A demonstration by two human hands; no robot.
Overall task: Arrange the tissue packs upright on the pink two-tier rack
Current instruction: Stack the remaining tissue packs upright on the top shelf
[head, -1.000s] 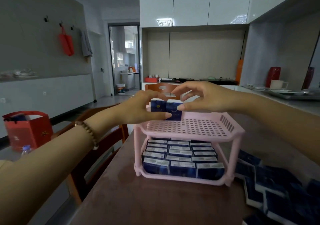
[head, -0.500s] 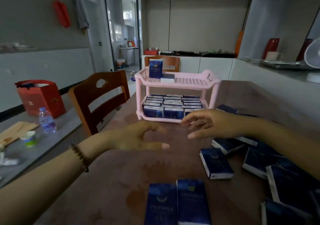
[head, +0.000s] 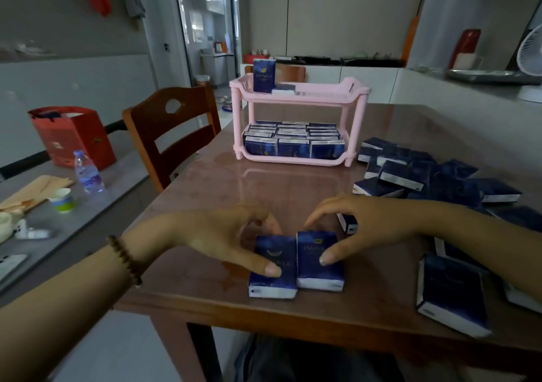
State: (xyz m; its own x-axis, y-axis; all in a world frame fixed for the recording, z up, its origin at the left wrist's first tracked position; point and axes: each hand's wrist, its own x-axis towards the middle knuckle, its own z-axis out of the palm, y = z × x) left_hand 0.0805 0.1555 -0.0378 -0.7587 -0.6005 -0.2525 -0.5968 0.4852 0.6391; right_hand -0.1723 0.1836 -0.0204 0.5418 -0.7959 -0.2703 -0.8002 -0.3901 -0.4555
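Note:
The pink two-tier rack (head: 322,97) stands at the far middle of the brown table (head: 223,182). Its lower tier is filled with several upright dark-blue tissue packs (head: 293,139). On the top tier one pack (head: 264,75) stands upright at the left corner, with another pack (head: 284,88) lying flat beside it. Near the table's front edge two packs lie flat side by side. My left hand (head: 223,235) pinches the left pack (head: 274,283), thumb on its face. My right hand (head: 360,223) pinches the right pack (head: 312,252) the same way.
Several loose packs (head: 425,176) are heaped on the table's right side, and one pack (head: 451,296) lies near the front right edge. A wooden chair (head: 173,129) stands at the table's left. Further left are a red bag (head: 73,135), a water bottle (head: 87,173) and a paper cup (head: 62,199).
Both hands left the rack's top tier, leaving one pack upright and one flat there. They came back and down to the two packs at the table's front edge and closed on them.

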